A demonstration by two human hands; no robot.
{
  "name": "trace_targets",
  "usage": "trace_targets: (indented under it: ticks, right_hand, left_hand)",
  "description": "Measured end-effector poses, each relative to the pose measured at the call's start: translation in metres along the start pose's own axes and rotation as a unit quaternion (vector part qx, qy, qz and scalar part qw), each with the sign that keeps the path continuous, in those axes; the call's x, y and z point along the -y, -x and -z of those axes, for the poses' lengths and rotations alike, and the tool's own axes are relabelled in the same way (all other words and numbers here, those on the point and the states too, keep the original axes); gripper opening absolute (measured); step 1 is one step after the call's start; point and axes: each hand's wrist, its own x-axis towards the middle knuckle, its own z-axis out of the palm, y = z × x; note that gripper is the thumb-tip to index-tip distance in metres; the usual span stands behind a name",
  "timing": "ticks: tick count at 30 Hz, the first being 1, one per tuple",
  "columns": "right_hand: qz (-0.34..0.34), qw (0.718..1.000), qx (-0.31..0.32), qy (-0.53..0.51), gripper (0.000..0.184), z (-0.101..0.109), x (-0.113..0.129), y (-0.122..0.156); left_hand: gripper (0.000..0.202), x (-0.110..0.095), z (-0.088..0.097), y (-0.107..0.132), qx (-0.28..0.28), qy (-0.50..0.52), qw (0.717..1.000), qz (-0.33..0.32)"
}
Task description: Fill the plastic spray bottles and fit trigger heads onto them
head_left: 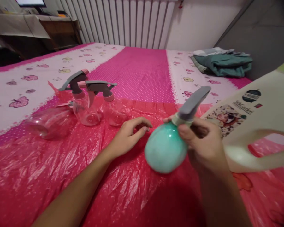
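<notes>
A patterned pink-and-white bed cover (132, 72) extends to a white ribbed panel (139, 25) at the rear. A shiny red plastic sheet (123, 195) overlies the near part of the cover. A cloth-draped desk (11, 25) occupies the far left; a pile of folded fabric (229, 64), mostly dark green, lies at the far right of the bed. A large cream jug (265, 104) with a printed label and a loop handle stands at the right on the sheet, just beside the right hand (209, 142). This hand grips the neck of a rounded green bottle (165, 148), which is fitted with a gray spray head (194, 104) and tilts with its top to the right; whether its base meets the sheet cannot be told. The left hand (130, 134), loosely curled and holding nothing visible, is near the green bottle's left side. Three clear spray bottles rest farther left: a fallen bottle (52, 123) on its side and two upright bottles (115, 113) side by side.
</notes>
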Motion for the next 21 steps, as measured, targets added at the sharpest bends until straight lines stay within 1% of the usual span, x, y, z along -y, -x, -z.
trace_targets:
  ticks: [1, 3, 5, 7, 8, 10, 12, 14, 15, 17, 18, 19, 21]
  right_hand:
    - [0.001, 1.0, -0.006, -0.007, 0.031, 0.0002, 0.0001, -0.0001]
    - [0.004, 0.999, -0.029, 0.031, 0.027, 0.0001, 0.0005, -0.0004]
    - [0.004, 0.998, -0.021, 0.054, 0.023, 0.0, 0.0004, -0.0009]
    - [0.003, 1.0, -0.009, 0.028, 0.025, 0.0003, -0.0006, -0.0014]
    - [0.003, 1.0, -0.016, 0.025, 0.026, 0.0006, -0.0014, -0.0016]
    - [0.003, 0.998, -0.037, 0.059, 0.026, 0.0013, -0.0031, -0.0022]
    - [-0.002, 0.998, -0.022, 0.067, 0.025, 0.0017, -0.0045, -0.0026]
    - [-0.008, 1.0, -0.006, 0.029, 0.027, 0.0018, -0.005, -0.003]
    - [-0.009, 1.0, -0.013, 0.025, 0.027, 0.0019, -0.0048, -0.0032]
    - [-0.011, 0.998, -0.026, 0.055, 0.025, 0.0022, -0.0039, -0.0035]
    - [-0.011, 0.998, -0.017, 0.063, 0.024, 0.0025, -0.0033, -0.0037]
    - [-0.013, 0.999, -0.002, 0.05, 0.025, 0.0028, -0.0027, -0.0038]
    - [-0.017, 1.0, 0.02, -0.007, 0.029, 0.0034, -0.002, -0.0038]
  left_hand:
    - [0.015, -0.0001, -0.0001, 0.0, 0.0, -0.001, 1.0, 0.0]
    - [0.015, 0.0, -0.0002, -0.0002, -0.001, -0.001, 1.0, -0.004]
    - [0.015, 0.0002, -0.0004, -0.0003, -0.004, 0.0, 1.0, -0.007]
    - [0.015, 0.0005, -0.0006, -0.0004, -0.005, 0.0, 1.0, -0.006]
    - [0.015, 0.0006, -0.0007, -0.0003, -0.003, -0.001, 1.0, -0.003]
    - [0.015, 0.0007, -0.0009, -0.0002, -0.001, 0.0, 1.0, -0.004]
    - [0.015, 0.0006, -0.001, 0.0001, -0.002, 0.001, 1.0, -0.007]
    - [0.015, 0.0003, -0.0009, 0.0003, -0.002, 0.002, 1.0, -0.007]
    - [0.015, 0.0001, -0.0009, 0.0004, -0.001, 0.002, 1.0, -0.005]
    - [0.015, -0.0001, -0.0008, 0.0004, -0.001, 0.002, 1.0, -0.003]
    - [0.015, 0.0001, -0.0009, 0.0003, -0.001, 0.001, 1.0, -0.004]
    - [0.015, 0.0004, -0.0009, 0.0002, -0.002, 0.0, 1.0, -0.004]
    - [0.015, 0.0016, -0.0009, -0.0001, -0.002, 0.0, 1.0, -0.006]
